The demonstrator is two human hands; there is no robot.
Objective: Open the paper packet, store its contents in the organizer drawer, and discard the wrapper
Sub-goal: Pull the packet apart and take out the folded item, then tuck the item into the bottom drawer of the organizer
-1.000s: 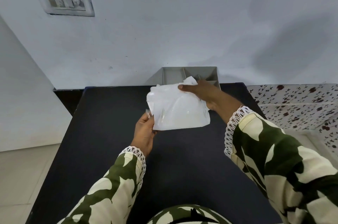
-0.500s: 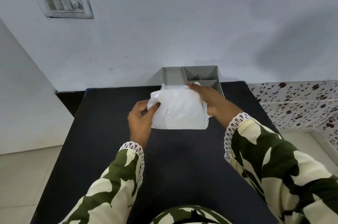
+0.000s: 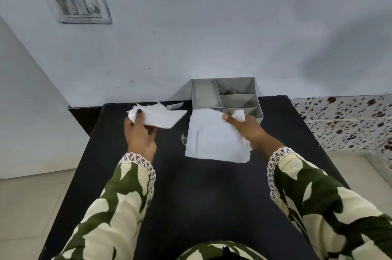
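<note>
Packet now torn in two: left hand grips strip, right hand grips packet by organizer. Contents next, prob.

A home room: wall switch plate, floral tiles, black table.

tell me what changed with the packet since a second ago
The paper packet, whole before, is now torn in two: the left hand pulled a torn-off piece leftward, the right hand keeps the larger part. The grey organizer stays against the wall.
</note>
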